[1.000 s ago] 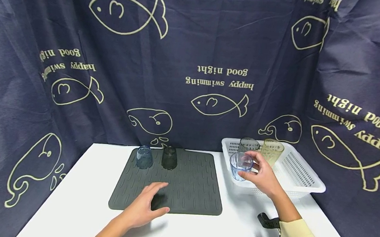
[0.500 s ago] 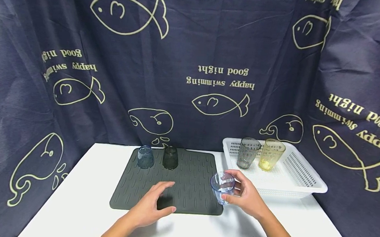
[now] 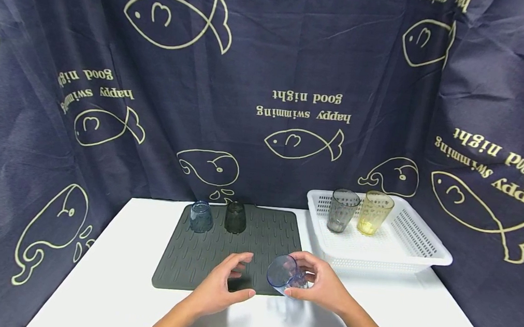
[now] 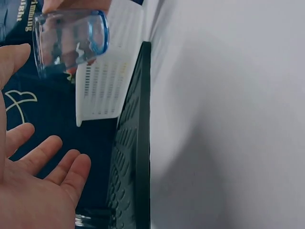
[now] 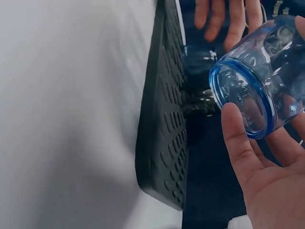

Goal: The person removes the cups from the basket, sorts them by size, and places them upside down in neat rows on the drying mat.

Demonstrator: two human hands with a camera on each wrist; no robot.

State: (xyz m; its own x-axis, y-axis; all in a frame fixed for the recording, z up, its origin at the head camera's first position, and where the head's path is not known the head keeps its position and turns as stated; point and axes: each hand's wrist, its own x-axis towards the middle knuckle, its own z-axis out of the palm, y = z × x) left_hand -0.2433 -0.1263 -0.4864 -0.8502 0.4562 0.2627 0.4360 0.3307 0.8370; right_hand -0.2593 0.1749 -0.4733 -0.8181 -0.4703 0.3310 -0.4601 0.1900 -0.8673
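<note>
My right hand [image 3: 321, 285] grips a clear blue-tinted drinking glass [image 3: 284, 275] above the front right of the dark drying mat [image 3: 206, 262]. The glass is tilted, its mouth turned to the left, toward my other hand. In the right wrist view, the thumb lies along the thick blue base of the glass [image 5: 243, 98]. My left hand [image 3: 218, 289] hovers over the mat's front edge with fingers spread and nothing in them. A short gap separates its fingertips from the glass. Upside down at the back of the mat stand a blue glass [image 3: 201, 217] and a dark grey glass [image 3: 236, 218].
A white perforated basket [image 3: 403, 258] sits at the back right of the white table [image 3: 109, 254]. Inside it stand a grey glass [image 3: 342, 212] and a yellow glass [image 3: 374, 213], both upright. A navy curtain [image 3: 232, 78] hangs behind and at the sides.
My right hand has carried the blue-tinted glass out of the basket, leftward and nearer to me, and tipped it. The left hand has shifted slightly right.
</note>
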